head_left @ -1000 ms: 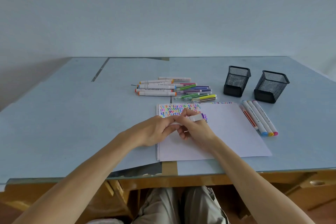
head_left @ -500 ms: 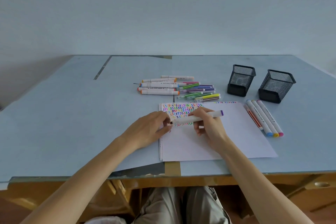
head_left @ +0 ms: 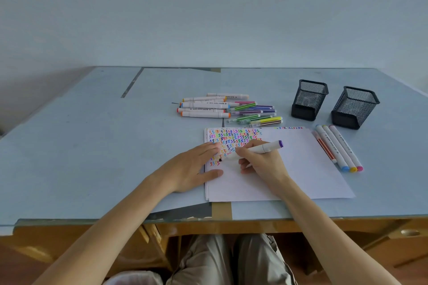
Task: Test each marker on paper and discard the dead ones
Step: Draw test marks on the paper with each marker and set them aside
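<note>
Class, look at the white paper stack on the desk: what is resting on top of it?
On the white paper stack: rows of coloured squiggles, the flat left hand, and the right hand holding a purple-capped white marker. Its tip, and any marks under the hands, are hidden.

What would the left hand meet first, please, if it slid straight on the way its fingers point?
Probably the marker held by the right hand: the left hand lies flat on the paper, pointing toward it.

I cannot read any word or number here. The white markers (head_left: 203, 109) behind my paper have dark print along their barrels, and the three white markers (head_left: 338, 148) on my right side also, but the letters are too small. My paper (head_left: 301, 169) carries only coloured zigzag marks.
</note>
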